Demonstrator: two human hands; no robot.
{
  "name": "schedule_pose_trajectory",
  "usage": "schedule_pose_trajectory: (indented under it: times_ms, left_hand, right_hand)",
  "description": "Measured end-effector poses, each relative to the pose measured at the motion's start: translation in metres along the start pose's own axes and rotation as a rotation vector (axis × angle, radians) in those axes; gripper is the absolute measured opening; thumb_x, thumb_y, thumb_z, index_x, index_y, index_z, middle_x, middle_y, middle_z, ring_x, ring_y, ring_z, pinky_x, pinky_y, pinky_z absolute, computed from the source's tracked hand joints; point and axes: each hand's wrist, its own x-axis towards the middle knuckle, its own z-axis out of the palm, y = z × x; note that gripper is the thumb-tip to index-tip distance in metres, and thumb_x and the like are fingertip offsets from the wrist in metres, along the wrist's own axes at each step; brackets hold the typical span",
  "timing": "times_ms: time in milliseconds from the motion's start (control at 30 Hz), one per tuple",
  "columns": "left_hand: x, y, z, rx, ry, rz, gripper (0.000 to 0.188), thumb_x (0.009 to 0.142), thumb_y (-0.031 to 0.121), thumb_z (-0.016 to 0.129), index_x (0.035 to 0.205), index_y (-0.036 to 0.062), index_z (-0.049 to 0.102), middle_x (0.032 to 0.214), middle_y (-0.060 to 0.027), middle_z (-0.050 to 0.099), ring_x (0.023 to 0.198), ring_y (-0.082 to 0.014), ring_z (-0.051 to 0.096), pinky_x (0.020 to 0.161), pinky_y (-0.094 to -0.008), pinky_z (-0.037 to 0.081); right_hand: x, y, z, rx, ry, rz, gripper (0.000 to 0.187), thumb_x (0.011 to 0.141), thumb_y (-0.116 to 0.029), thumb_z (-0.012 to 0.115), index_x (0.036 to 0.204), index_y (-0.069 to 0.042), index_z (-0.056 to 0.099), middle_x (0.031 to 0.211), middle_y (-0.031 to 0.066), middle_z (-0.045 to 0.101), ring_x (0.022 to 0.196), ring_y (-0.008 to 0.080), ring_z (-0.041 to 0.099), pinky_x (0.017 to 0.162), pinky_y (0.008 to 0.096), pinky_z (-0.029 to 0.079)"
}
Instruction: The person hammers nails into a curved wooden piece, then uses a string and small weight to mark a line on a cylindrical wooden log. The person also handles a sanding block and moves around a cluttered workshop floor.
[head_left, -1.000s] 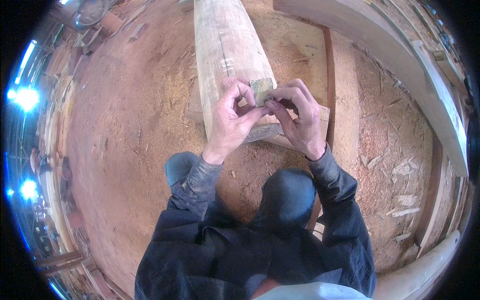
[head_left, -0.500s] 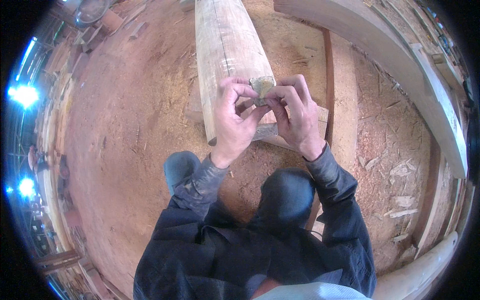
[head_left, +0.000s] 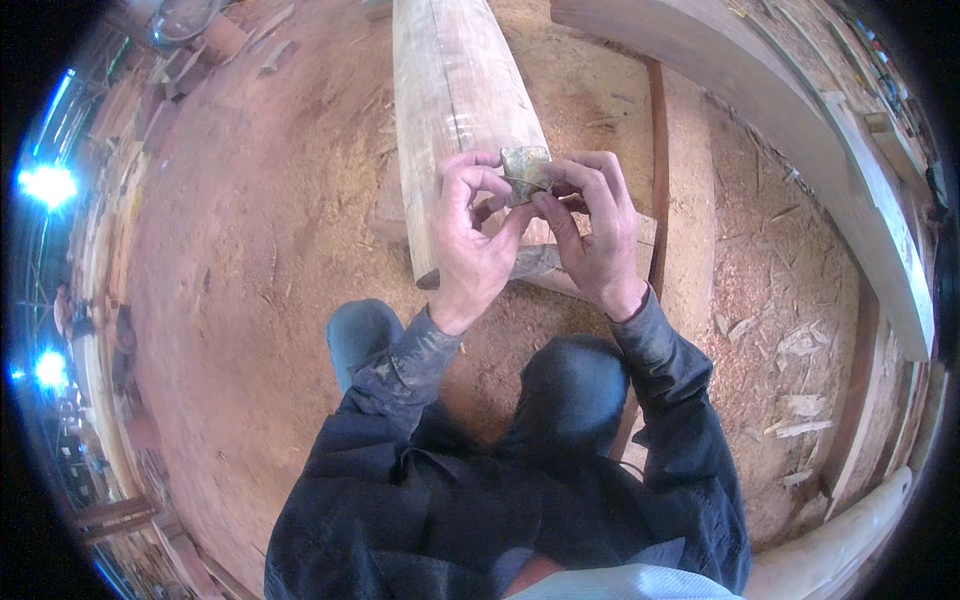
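Note:
Held up over the near end of a thick, pale, bark-free log is a small flat piece, mottled grey and yellowish. A thin dark line crosses its lower part; what it is cannot be made out. My left hand pinches the left side of the piece between thumb and fingers. From the right, my right hand grips its lower right edge, thumb close to the other thumb. My fingers cover part of its edges. The log has a long dark crack along its top.
Beneath the log's near end lies a wooden block. A long squared beam runs along the right, with a curved timber beyond it. Wood chips litter the brown ground. Stacked boards line the left, near bright lights.
The small piece shows more of its face now, and the thin dark line across it is plainer. My fingers have shifted slightly on it; both arms have barely moved.

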Motion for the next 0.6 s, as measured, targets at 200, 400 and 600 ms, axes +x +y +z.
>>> schedule_pose_trajectory:
  times_ms: [200,400,600]
  left_hand:
    - [0.001,0.01,0.006,-0.176,-0.015,-0.045,0.047,0.085,-0.008,0.077,0.124,0.0033,0.052,0.133,-0.0135,0.048,0.125,-0.0248,0.059,0.097,-0.0359,0.06]
    - [-0.004,0.011,-0.001,-0.374,-0.154,-0.022,0.053,0.087,-0.001,0.08,0.128,0.0025,0.047,0.134,-0.0148,0.05,0.124,-0.0256,0.059,0.099,-0.037,0.06]
    - [-0.002,0.008,-0.01,0.255,-0.055,0.189,0.029,0.088,-0.002,0.079,0.11,-0.0005,0.059,0.125,-0.013,0.056,0.115,-0.0237,0.063,0.097,-0.0347,0.057]
  right_hand:
    - [-0.005,-0.005,-0.004,0.521,0.029,0.333,0.039,0.102,-0.014,0.066,0.135,0.002,0.055,0.113,0.0118,0.059,0.086,0.0174,0.069,0.069,0.0292,0.06]
    - [0.011,-0.007,-0.032,0.81,-0.293,0.744,0.049,0.11,-0.032,0.051,0.142,0.004,0.056,0.12,0.0126,0.068,0.096,0.0157,0.069,0.084,0.0291,0.058]
    - [0.006,-0.004,-0.027,0.847,-0.211,0.649,0.05,0.109,-0.031,0.055,0.142,0.006,0.056,0.129,0.0172,0.068,0.117,0.0211,0.067,0.102,0.0341,0.053]
